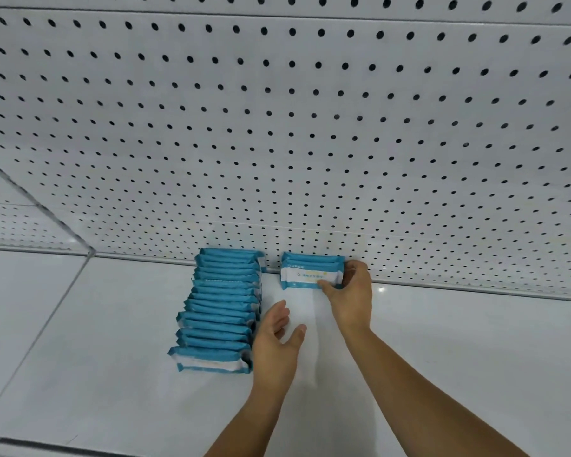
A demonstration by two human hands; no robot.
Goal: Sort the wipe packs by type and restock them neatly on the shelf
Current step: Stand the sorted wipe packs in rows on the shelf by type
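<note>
My right hand (350,291) grips a small group of wipe packs (305,273) standing at the shelf's (442,357) rear edge against the pegboard back panel (310,127), my fingers (356,268) curled round its right end. My left hand (277,338) hovers slack and spread, holding nothing, just beside the long row of packs (221,308). A narrow lane runs between row and group; white shelf lies open to the right.

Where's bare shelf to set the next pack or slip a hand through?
Bare shelf right of the right hand along the pegboard; also left of the long pack row and the front strip. Crowded: the lane between that row and the gripped packs, where the left hand sits.
</note>
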